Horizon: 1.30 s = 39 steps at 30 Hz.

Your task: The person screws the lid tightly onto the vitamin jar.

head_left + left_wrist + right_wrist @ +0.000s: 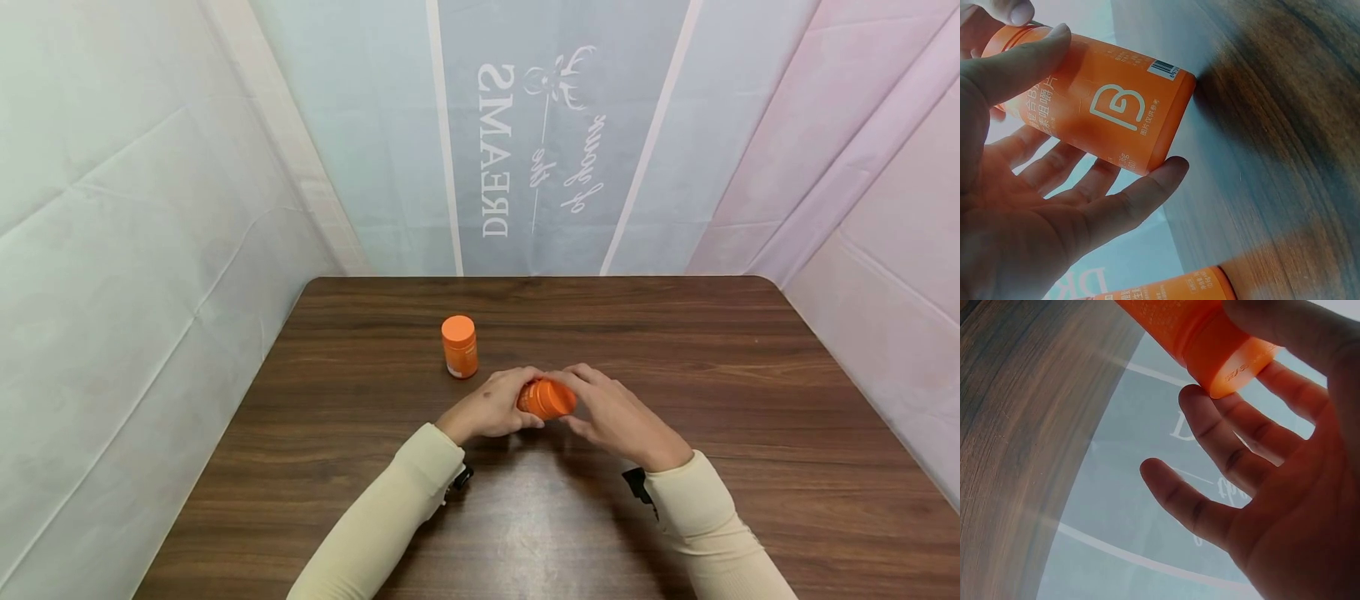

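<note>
An orange pill bottle point(546, 400) is tilted between my two hands over the table. My left hand point(491, 403) holds its body, with the thumb along the label side and fingers behind in the left wrist view. Chinese print, a white logo and a barcode show on the bottle's label point(1116, 106). My right hand point(618, 415) grips the ribless orange cap point(1229, 365) between thumb and fingers, its little finger stretched away. A second orange bottle point(460, 348) stands upright and capped, just beyond my left hand.
A dark wood-grain table point(337, 467) lies under both hands. Behind it hangs a pale blue cloth point(555, 242) with mirrored lettering. White cloth walls point(135, 250) flank the sides. Black wrist gear point(637, 485) sits at the cuffs of the cream sleeves point(382, 508).
</note>
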Available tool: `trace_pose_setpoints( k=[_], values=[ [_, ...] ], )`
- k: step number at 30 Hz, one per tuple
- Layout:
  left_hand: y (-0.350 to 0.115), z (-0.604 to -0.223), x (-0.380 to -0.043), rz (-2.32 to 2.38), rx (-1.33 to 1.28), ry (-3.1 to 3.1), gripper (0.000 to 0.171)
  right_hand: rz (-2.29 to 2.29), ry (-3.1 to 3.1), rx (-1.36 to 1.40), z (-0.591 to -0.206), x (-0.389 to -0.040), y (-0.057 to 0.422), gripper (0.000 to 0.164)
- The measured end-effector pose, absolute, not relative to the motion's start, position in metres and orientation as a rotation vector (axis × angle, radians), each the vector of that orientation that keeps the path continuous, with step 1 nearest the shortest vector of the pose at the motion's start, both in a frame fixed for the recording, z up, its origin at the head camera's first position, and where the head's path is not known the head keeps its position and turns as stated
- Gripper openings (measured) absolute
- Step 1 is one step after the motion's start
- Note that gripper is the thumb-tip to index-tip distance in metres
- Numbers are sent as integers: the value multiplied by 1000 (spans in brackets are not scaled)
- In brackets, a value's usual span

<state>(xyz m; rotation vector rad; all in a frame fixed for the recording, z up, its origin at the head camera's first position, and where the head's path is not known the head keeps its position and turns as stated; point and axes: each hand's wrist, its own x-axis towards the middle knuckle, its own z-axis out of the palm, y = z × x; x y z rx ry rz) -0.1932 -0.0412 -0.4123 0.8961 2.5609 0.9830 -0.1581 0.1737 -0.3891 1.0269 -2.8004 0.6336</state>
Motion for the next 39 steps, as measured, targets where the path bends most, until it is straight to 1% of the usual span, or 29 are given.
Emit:
trace_pose_setpoints(
  k=[13, 19, 23, 28, 33, 39],
  values=[
    [-42, -413, -192, 972, 924, 2569, 58, 621, -2816, 963, -391, -156, 174, 58],
    [-41, -415, -191, 979, 925, 2572, 58, 621, -2849, 903, -395, -153, 173, 59],
    [-41, -416, -191, 973, 921, 2579, 59, 626, -2868, 871, -398, -152, 173, 62],
    [-41, -417, -191, 970, 931, 2581, 58, 650, -2782, 968, -400, -154, 175, 67],
    [-41, -418, -191, 982, 939, 2580, 57, 661, -2710, 1073, -401, -156, 176, 64],
    [-41, -418, -191, 990, 926, 2583, 57, 663, -2697, 1091, -401, -156, 177, 63]
  ],
)
